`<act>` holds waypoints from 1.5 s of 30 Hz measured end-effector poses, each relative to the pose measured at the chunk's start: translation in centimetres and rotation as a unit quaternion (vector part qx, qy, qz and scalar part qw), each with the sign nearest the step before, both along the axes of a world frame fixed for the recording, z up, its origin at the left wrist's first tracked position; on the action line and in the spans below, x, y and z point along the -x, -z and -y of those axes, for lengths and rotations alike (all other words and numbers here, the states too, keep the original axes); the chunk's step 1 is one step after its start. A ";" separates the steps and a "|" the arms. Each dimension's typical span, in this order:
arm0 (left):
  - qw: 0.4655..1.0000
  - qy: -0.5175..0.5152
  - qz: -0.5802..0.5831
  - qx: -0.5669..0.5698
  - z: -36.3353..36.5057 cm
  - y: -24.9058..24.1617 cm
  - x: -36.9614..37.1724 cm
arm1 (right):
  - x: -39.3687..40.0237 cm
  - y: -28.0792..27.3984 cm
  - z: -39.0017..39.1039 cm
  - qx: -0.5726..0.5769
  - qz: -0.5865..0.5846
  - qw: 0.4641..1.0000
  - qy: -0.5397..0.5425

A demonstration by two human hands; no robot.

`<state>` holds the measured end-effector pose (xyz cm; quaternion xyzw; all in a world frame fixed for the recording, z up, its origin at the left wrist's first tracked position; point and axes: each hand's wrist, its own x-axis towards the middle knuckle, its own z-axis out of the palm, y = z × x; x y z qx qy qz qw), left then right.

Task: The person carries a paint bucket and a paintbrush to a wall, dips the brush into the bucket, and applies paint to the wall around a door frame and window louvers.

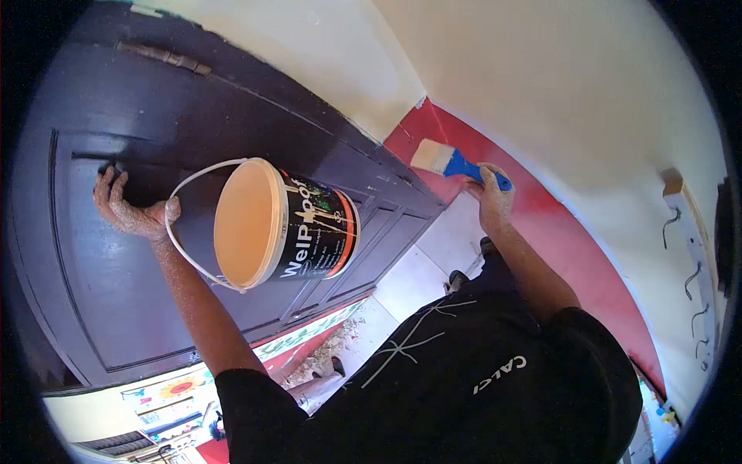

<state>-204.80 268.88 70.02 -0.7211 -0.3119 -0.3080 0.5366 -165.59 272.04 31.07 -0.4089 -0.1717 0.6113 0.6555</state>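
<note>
My left hand (131, 210) is at the dark door (178, 309), its fingers curled near a recessed panel edge. The white handle of a paint bucket (321, 224) is hooked at its thumb, so the bucket hangs from this hand. Black with "WelProof" lettering and paint drips, the bucket turns its mouth toward the hand and shows a cream-orange inside. In my right hand (495, 197), a wide paintbrush (454, 164) is gripped by its blue handle. The brush's pale bristles overlap the red lower wall (533, 209). Both hands are speckled with pale splashes.
Above the red band rises a cream wall (556, 93), with a hook rail (692, 255) at the right. Pale floor tiles (406, 282) lie below the door's edge. Beyond the door, debris (325, 356) lies on the floor near another person's foot (338, 366).
</note>
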 end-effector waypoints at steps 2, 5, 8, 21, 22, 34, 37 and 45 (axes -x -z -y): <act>1.000 0.009 0.009 0.002 -0.1 0.3 0.1 | -1.3 -2.0 1.3 -0.002 0.021 1.000 -0.012; 1.000 0.009 -0.001 0.004 -0.1 -0.2 0.0 | -2.9 -6.4 2.7 -0.053 0.052 0.997 -0.024; 1.000 -0.012 -0.017 0.007 0.0 -0.5 0.8 | -4.1 -14.1 2.5 -0.081 0.165 0.982 -0.046; 0.999 -0.035 0.005 0.024 1.6 -0.2 1.9 | 12.9 -39.4 1.4 -0.535 0.489 0.501 -0.473; 0.999 -0.028 0.010 0.023 1.6 -0.2 1.8 | 14.9 -38.7 1.4 -0.544 0.531 0.460 -0.459; 0.998 0.018 0.030 0.044 1.7 0.5 2.2 | 20.2 -33.3 -0.1 -0.504 0.617 0.297 -0.525; 0.999 0.035 0.020 0.036 1.3 0.6 2.6 | 22.2 -32.1 0.1 -0.484 0.633 0.253 -0.549; 0.998 0.052 0.018 0.012 0.7 0.7 2.9 | 17.9 -34.6 0.3 -0.501 0.593 0.447 -0.445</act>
